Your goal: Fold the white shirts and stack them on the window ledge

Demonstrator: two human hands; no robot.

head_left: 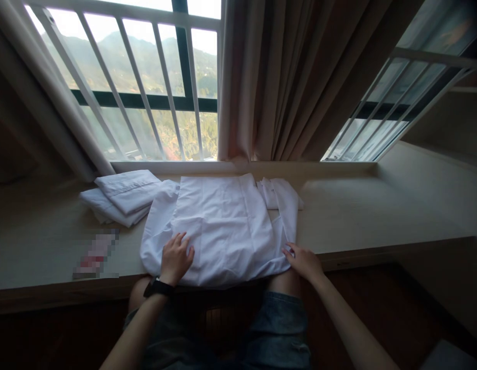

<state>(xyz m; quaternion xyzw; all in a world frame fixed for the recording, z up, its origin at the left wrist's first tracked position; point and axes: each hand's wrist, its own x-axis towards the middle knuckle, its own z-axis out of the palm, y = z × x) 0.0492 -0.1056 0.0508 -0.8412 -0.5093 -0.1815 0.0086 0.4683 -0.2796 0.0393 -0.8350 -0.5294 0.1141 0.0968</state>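
A white shirt (223, 226) lies spread flat on the light wooden window ledge (377, 216), its hem hanging slightly over the near edge. My left hand (176, 258) rests flat on the shirt's lower left part, fingers apart, a dark watch on the wrist. My right hand (305, 261) touches the shirt's lower right corner at the ledge's edge, fingertips on the cloth. A sleeve is folded inward along the right side.
A stack of folded white garments (121, 195) sits to the left of the shirt. A blurred flat item (95, 254) lies near the ledge's front left. Beige curtains (285, 77) hang behind, with barred windows on either side. My knees are under the ledge.
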